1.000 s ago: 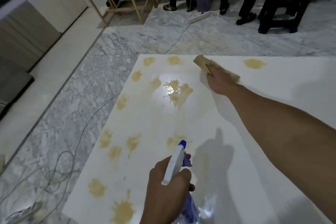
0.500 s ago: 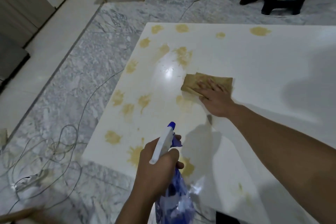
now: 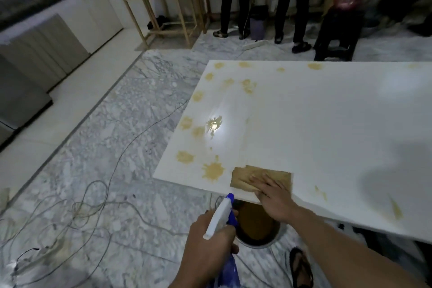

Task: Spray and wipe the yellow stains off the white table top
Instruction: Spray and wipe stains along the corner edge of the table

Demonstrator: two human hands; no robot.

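The white table top (image 3: 315, 124) carries several yellow stains (image 3: 213, 170) along its left and far edges, plus faint streaks near the front right. My right hand (image 3: 273, 196) presses flat, fingers straight, on a tan cloth (image 3: 243, 176) at the table's near edge, just right of a large splat. My left hand (image 3: 208, 245) grips a white and blue spray bottle (image 3: 221, 215) below the table edge, nozzle pointing up toward the table.
A bucket of brown water (image 3: 257, 224) stands on the marble floor under the near edge. Loose cables (image 3: 93, 206) trail across the floor at left. Two people (image 3: 289, 2) stand beyond the table by wooden frames (image 3: 163, 7) and a dark stool (image 3: 339, 30).
My right hand has dragged the cloth from the far side of the table down to the near edge. The view has shifted back and left; the bottle stays in my left hand.
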